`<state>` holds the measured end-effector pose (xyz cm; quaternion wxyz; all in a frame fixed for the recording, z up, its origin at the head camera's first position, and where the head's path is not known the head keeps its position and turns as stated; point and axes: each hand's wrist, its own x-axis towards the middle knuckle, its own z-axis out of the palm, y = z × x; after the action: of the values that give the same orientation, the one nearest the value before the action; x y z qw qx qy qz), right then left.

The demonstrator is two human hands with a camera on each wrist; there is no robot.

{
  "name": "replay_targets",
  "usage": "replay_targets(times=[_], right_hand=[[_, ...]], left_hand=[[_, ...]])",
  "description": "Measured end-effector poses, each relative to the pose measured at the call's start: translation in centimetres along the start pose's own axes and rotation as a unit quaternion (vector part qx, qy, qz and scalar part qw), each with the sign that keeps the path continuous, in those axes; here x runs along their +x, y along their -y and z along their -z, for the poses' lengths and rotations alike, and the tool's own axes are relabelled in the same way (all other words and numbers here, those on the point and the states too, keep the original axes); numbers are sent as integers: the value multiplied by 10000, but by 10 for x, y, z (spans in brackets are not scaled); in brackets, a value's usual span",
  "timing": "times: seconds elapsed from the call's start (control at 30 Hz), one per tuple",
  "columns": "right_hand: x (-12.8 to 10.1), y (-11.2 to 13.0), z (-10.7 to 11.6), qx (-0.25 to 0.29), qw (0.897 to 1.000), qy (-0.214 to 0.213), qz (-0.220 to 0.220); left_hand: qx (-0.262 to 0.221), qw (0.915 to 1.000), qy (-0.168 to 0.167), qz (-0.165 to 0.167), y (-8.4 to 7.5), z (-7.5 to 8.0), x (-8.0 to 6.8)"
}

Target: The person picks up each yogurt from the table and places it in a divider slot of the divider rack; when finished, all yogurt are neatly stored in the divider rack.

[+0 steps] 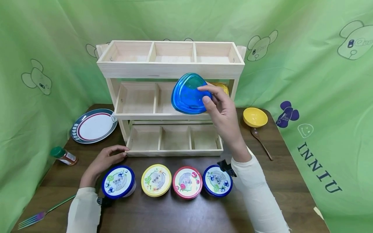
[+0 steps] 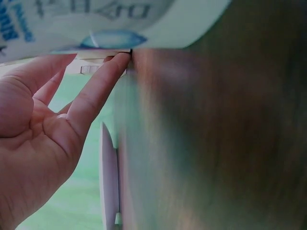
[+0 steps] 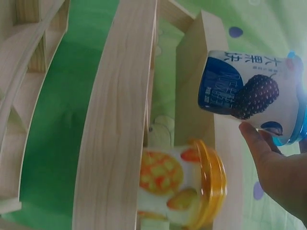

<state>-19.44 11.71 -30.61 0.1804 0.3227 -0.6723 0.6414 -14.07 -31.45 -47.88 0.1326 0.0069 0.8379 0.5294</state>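
Starting at the desk's near edge, you have a fork at the near left corner and four lidded cups in a row: blue-lidded, yellow-lidded, red-lidded and another blue-lidded. Your left hand lies flat on the desk just behind the leftmost cup, fingers straight and holding nothing, its fingertips touching the bottom front edge of the wooden rack. A spice bottle lies near the left edge, with a plate behind it.

Your right hand is raised in front of the rack's middle shelf, fingers and thumb curled round a blue-lidded berry cup, tipped so its lid faces you. Just behind it, an orange-lidded cup sits in the right compartment of that shelf.

Toward the far right corner, a yellow bowl stands with a spoon just in front of it.
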Motion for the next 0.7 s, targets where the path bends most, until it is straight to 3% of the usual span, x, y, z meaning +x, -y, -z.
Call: replay_targets(times=[0.4, 0.7], right_hand=[[5, -13, -31, -10, 9993, -305, -219], [7, -30, -48, -145, 9986, -276, -438]], left_hand=[[-173, 9998, 42, -20, 0, -1, 1], [-170, 9999, 19, -12, 2, -1, -1]])
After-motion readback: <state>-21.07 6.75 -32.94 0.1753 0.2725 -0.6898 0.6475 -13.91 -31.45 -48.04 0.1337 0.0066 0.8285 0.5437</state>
